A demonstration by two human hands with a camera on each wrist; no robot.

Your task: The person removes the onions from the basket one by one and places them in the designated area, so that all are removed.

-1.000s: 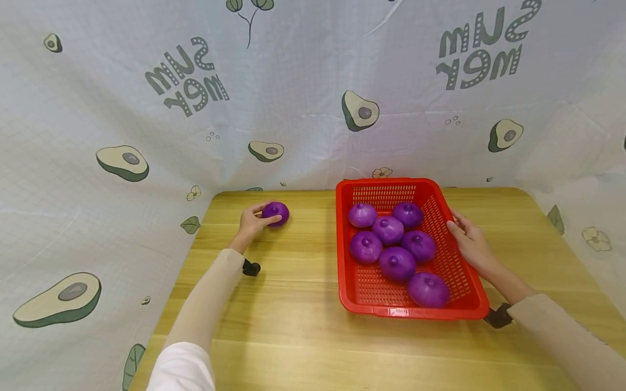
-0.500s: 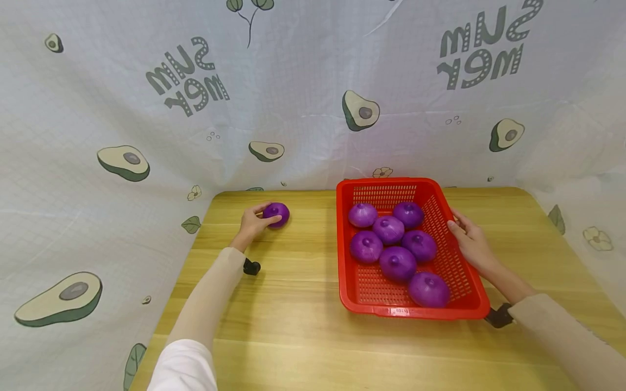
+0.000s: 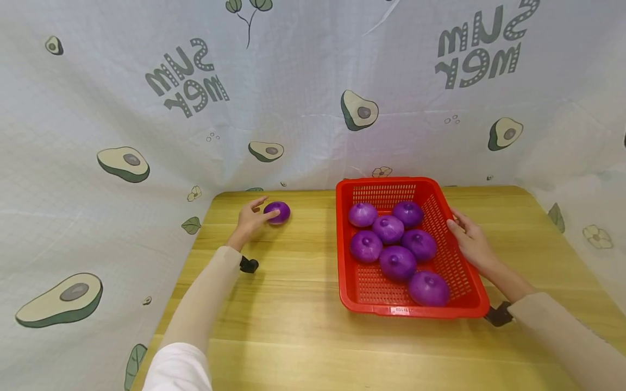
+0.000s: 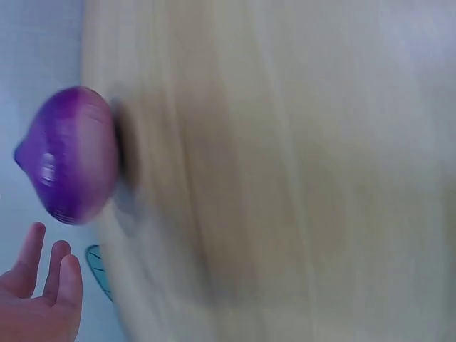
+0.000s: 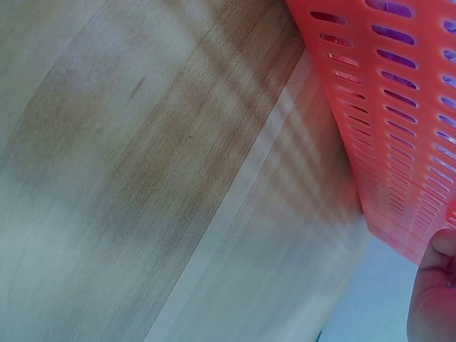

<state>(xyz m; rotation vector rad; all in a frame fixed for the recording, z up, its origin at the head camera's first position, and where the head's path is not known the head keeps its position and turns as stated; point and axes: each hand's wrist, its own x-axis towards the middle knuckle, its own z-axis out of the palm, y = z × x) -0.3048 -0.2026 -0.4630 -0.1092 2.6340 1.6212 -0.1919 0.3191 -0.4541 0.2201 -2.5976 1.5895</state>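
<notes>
A single purple onion rests on the wooden table at the far left. My left hand is beside it with fingers spread, the thumb overlapping its near side in the head view. In the left wrist view a gap shows between the onion and the fingers. My right hand grips the right rim of a red plastic basket, thumb over the edge. Several purple onions lie inside. The right wrist view shows the slotted basket wall and part of the hand.
The wooden table runs back to a white cloth printed with avocados and lettering. Black wrist camera mounts stick out under both forearms. Table surface shows between the lone onion and the basket.
My left hand's fingers have loosened from the lone onion, and the hand has drawn slightly back to the left. The right hand and the basket stay put.
</notes>
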